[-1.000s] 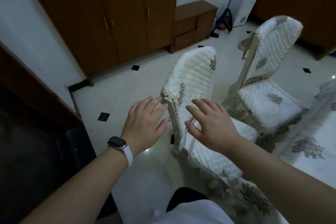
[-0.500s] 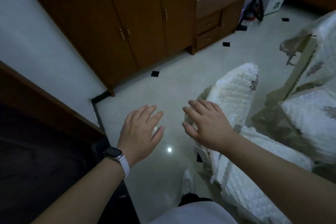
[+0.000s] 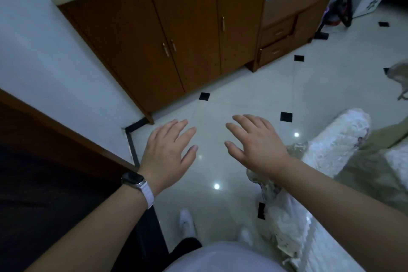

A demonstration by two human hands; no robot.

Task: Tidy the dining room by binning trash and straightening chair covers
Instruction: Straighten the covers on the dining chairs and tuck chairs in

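White quilted cloth with a frilled hem, the chair cover (image 3: pixel 335 139) lies over the back of a chair at the right of the view. Its top edge points toward the far right, and its seat part runs down to the bottom edge. It looks soft, light and limp, so it should bunch or slide on the frame rather than resist. The best hold is probably a pinch at the two top corners of the chair back, drawing down evenly along the side edges. The frill looks likely to snag.

The right hand (image 3: pixel 256 143) and the left hand (image 3: pixel 167 148) hang over the tiled floor (image 3: pixel 220 99) to the cover's left, fingers spread and slack, grasping nothing. The left wrist wears a watch (image 3: pixel 132 180).

The right forearm crosses the cover's lower part, and I cannot tell whether it touches the cloth. The chair's frame is almost wholly covered, and the cloth is blurred, so any skew is hard to judge. A second chair (image 3: pixel 397 81) is cut off at the right edge. Beyond stands a brown wooden cabinet (image 3: pixel 176 28). No bin shows.
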